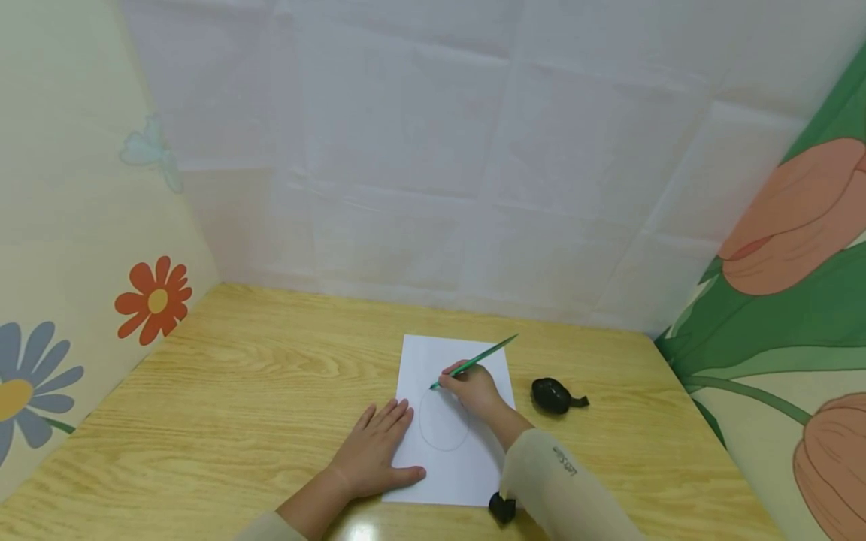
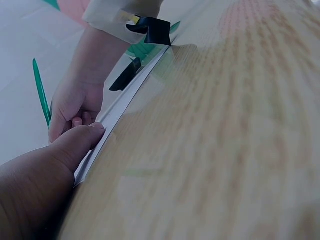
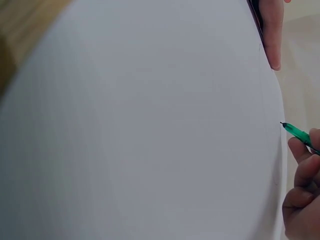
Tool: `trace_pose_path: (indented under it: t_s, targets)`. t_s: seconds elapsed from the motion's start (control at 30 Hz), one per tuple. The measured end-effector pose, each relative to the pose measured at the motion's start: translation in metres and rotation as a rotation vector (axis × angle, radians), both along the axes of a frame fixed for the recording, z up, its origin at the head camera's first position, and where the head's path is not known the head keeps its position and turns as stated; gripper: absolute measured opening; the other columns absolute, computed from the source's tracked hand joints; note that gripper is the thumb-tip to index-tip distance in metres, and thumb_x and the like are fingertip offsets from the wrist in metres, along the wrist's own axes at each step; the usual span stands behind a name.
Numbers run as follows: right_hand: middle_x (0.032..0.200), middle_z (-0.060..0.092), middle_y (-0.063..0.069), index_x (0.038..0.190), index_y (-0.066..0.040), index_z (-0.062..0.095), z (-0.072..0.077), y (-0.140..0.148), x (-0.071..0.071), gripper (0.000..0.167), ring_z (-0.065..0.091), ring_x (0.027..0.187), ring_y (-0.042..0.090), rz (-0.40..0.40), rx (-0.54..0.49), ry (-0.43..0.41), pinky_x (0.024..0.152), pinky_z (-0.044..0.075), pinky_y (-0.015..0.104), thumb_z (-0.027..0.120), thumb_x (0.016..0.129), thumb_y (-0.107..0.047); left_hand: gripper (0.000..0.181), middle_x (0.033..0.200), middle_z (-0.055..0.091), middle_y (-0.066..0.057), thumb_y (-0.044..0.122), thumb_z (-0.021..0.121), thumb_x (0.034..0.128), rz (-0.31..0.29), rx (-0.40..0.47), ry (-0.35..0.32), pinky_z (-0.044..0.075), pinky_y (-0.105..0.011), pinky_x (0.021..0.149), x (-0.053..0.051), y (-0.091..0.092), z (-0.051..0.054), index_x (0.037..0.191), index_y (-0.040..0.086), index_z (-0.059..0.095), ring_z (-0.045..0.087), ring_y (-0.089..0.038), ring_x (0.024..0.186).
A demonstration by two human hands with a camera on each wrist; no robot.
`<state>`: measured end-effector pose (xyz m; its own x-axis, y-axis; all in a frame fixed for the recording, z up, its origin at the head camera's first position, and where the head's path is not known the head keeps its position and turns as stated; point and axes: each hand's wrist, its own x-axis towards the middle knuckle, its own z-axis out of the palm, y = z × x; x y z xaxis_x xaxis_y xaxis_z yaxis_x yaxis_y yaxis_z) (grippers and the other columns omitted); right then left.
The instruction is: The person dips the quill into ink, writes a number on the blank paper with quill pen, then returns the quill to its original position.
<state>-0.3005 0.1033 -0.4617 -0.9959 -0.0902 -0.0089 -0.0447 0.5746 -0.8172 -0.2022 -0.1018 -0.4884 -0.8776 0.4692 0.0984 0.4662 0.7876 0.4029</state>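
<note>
A sheet of white paper [image 1: 422,361] lies on the wooden table. My right hand [image 1: 476,389] pinches a slim green pen [image 1: 483,355], which slants up and to the right, its tip on the paper. A thin oval outline [image 1: 443,451] is drawn there, its upper right part hidden behind the hand. Over the sheet's lower left edge, my left hand [image 1: 375,454] rests flat with its fingers spread. Its thumb [image 2: 82,142] lies along the paper's edge in the left wrist view. The right wrist view shows the pen's dark tip and translucent green barrel [image 3: 297,132].
To the right of the paper, a black rounded object [image 1: 551,396] with a short tail lies on the table [image 1: 271,376]. A small black piece [image 1: 502,509] shows beside the right sleeve. A pale sheet [image 1: 406,150] hangs behind, with flower-patterned panels [image 1: 155,300] on both sides.
</note>
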Motion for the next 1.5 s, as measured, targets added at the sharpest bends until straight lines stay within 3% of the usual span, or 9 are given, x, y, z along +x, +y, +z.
trace_pose_path:
  t_s: [0.4,0.87,1.5]
  targets:
    - [0.091,0.072,0.008,0.1,-0.008,0.071,0.002,0.003,0.001,0.019,0.055,0.062,0.01,-0.006,-0.001,-0.012,0.056,0.049,0.022,0.071,0.088,-0.024,0.098,0.159,0.032,-0.016,0.07,0.057,0.0828,-0.003,-0.007,0.002,0.014,-0.057,0.122,-0.002,0.001,0.001,0.149,0.0,0.037,0.025,-0.034,0.15]
    - [0.06,0.054,-0.005,0.101,-0.005,0.07,0.003,0.018,0.005,0.021,0.046,0.047,0.008,-0.018,-0.094,-0.002,0.047,0.039,0.02,0.071,0.088,-0.021,0.098,0.159,0.032,-0.016,0.069,0.059,0.082,0.003,-0.011,-0.002,0.014,-0.057,0.122,-0.003,0.002,0.001,0.149,0.0,0.038,0.025,-0.034,0.15]
    - [0.058,0.051,-0.004,0.102,-0.002,0.07,-0.002,0.044,0.014,0.022,0.044,0.046,0.011,-0.087,-0.169,-0.022,0.048,0.034,0.021,0.072,0.087,-0.017,0.098,0.158,0.033,-0.015,0.068,0.06,0.0817,0.014,0.003,0.002,0.014,-0.056,0.122,-0.002,0.001,-0.003,0.148,0.0,0.039,0.026,-0.034,0.149]
